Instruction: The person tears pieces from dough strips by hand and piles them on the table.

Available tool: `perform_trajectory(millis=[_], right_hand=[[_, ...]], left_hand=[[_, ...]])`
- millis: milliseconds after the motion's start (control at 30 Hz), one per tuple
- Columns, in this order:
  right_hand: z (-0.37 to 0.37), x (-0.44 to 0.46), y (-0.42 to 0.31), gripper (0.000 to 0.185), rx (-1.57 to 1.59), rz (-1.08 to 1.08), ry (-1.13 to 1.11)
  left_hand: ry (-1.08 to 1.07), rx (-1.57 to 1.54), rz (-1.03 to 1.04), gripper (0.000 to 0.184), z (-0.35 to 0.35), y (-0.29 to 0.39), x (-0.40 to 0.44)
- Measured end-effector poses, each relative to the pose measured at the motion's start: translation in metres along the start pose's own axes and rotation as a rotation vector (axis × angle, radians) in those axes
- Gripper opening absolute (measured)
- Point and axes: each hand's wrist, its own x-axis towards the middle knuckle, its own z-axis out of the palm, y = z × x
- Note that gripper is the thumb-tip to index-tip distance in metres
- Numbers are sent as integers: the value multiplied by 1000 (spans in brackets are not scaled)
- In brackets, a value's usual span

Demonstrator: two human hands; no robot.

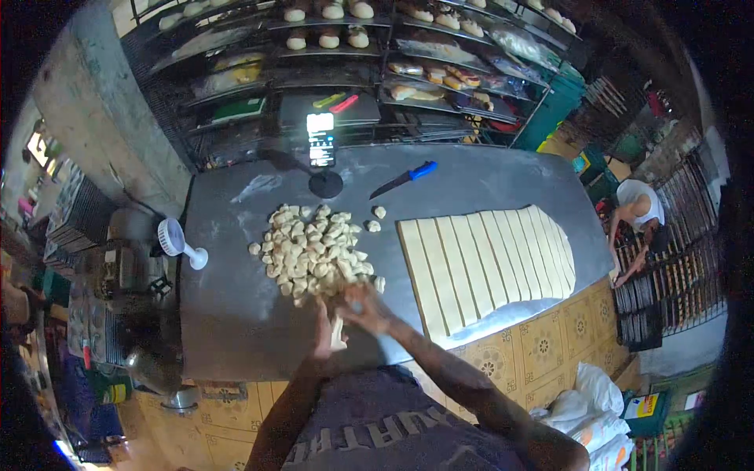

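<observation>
At the table's near edge, my left hand is closed around a pale strip of dough. My right hand is just beside it, at the near side of a heap of small dough pieces; its fingers are smeared by motion, so what they hold cannot be made out. Two loose dough pieces lie to the right of the heap. Further right, a flat dough sheet is cut into several long parallel strips. Beyond the heap lies a knife with a blue handle.
A lit phone stands on a round base at the table's back. A small white fan is at the left edge. Behind are racks with trays of buns. At right, another person bends beside racks; white sacks sit below.
</observation>
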Motion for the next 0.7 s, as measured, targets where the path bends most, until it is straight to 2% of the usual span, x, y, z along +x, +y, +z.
perform_trajectory(millis=[33,100,133,200,233,267,300,333,367,400,433,467,500,533,567,633,667,700], right_hand=[[-3,-8,-17,31,403,271,-371],[17,-14,-7,33,365,236,-380],[26,-16,3,34,332,196,-392],[33,-28,12,36,310,163,-407],[27,-31,6,33,460,316,-360],[18,-30,3,31,604,463,-312],[11,-30,5,30,746,610,-263],[8,-32,11,30,747,605,-272],[9,-35,18,30,539,567,-242],[11,-38,26,31,335,523,-210],[14,-41,33,33,135,476,-175],[15,-40,43,33,138,459,-186],[17,-40,52,34,53,330,-162],[21,-42,57,36,-24,212,-132],[22,-41,57,37,-102,97,-96],[20,-33,56,36,-50,182,-134],[15,-21,55,36,-7,260,-169],[14,-13,56,36,37,345,-200]], left_hand=[[34,-77,113,62,1,-7,10],[108,-230,331,65,8,-18,17],[108,-235,328,65,9,-18,14],[24,295,385,64,5,-15,-10],[-20,562,410,64,10,-10,-24],[-16,560,415,64,22,-2,-32],[-11,860,308,61,40,8,-42],[-4,1155,186,58,56,12,-48],[8,1445,50,55,69,12,-50],[23,1442,45,55,76,6,-47],[-1,800,52,58,81,-6,-43],[-24,152,73,62,89,-15,-35],[-54,-494,98,65,90,-24,-24],[-44,-492,104,65,79,-39,-9],[53,92,439,65,58,-58,15],[233,1294,1032,65,24,-93,60],[239,1292,1042,65,21,-98,78],[194,1197,1211,58,18,-101,91]])
